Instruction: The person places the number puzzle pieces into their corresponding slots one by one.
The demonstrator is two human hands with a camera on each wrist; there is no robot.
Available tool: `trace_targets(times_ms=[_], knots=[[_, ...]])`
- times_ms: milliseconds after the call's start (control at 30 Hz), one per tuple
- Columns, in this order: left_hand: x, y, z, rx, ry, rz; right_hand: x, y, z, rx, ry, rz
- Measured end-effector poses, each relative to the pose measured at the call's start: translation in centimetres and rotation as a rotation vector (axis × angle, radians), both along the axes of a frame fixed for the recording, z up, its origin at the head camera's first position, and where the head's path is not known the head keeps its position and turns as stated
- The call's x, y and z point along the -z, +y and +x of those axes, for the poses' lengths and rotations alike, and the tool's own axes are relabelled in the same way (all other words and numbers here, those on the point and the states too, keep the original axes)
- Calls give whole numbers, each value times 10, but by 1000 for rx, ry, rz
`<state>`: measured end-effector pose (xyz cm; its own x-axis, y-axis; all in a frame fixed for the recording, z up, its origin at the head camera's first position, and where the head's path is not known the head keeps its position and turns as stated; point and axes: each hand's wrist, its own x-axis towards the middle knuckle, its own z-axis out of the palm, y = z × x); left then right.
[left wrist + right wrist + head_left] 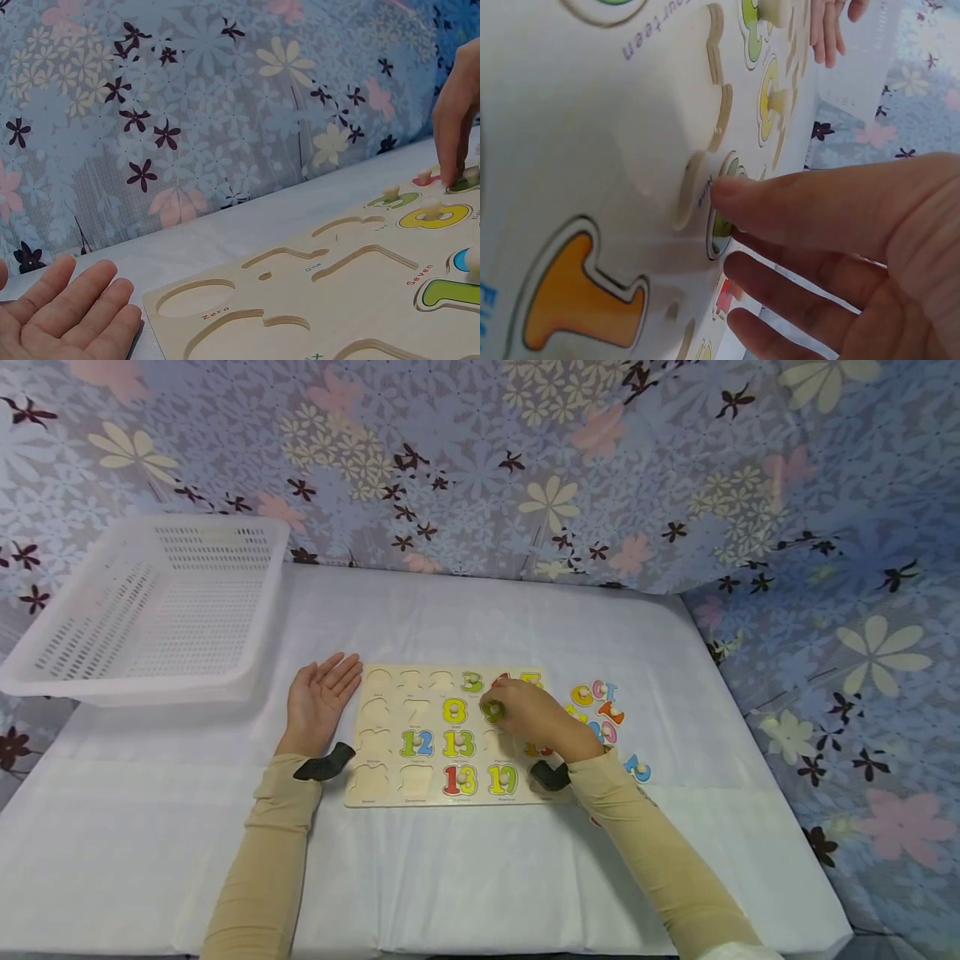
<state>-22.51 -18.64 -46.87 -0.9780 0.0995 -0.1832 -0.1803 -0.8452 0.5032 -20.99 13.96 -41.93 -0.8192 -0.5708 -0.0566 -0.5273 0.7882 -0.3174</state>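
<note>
while a white-covered table carries everything, its far left corner is taken by a white plastic basket. a wooden number puzzle board lies near the middle of the table, midway between far and near edges, some recesses bare, others filled, such as the one with the yellow eight.

the left grip rests palm up, fingers relaxed and holding nothing, beside the board. the right grip reaches over the board, thumb and fingertips closed on the green nine. loose number pieces lie between the board and the table's right edge.

the green nine is at the recess labelled nine; whether it sits fully flush i cannot tell. it looks like thin painted wood, so it should be light and stiff, a little slick on its face and hardly fragile. the small knob is likely the best hold; whether the fingertips pinch that or the wood beside it is unclear.
</note>
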Motion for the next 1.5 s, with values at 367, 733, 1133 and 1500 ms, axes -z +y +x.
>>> trace_targets(times_ms=[367, 733, 1133, 1500], knots=[[1, 0, 1, -9, 8, -43, -12, 46, 10, 134, -37, -113], [2, 0, 2, -6, 7, -28, -11, 150, -8, 384, -37, -58], [2, 2, 1, -4, -2, -4, 0, 156, -30, 394, -63, -17], [3, 0, 0, -6, 2, 13, 4, 152, -35, 382, -85, 23]])
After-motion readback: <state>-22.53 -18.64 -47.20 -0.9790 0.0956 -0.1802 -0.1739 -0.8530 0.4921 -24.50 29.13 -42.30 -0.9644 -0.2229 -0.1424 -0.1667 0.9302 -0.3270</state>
